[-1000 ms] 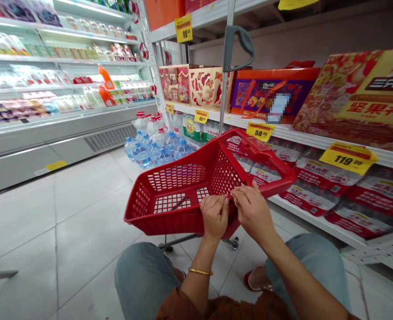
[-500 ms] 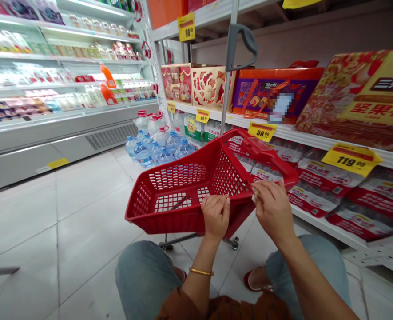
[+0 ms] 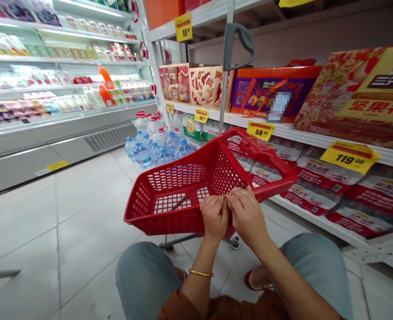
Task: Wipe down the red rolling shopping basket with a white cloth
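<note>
A red plastic shopping cart (image 3: 169, 224) with a perforated basket stands in front of me, its handle at the right. My left hand (image 3: 214, 218) is closed over the near rim of the basket, fingers curled to the inside. Right beside it, my right hand (image 3: 248, 213) is closed in a pinch against the same rim, the two hands touching. A little of something small and pale shows at the right fingertips; the rest is hidden by the fingers. The basket holds no goods that I can see.
Blue-tinted water bottles (image 3: 159, 149) stand on the floor behind the cart. At the right, a shelf holds gift boxes (image 3: 359, 98) above packs of bottled water (image 3: 319, 169). A refrigerated display case (image 3: 66, 138) runs along the left. A grey handle on a pole (image 3: 238, 46) rises beyond the cart.
My right hand has moved left along the cart, from near the handle to beside my left hand. The left hand and the cart stay nearly in place.
</note>
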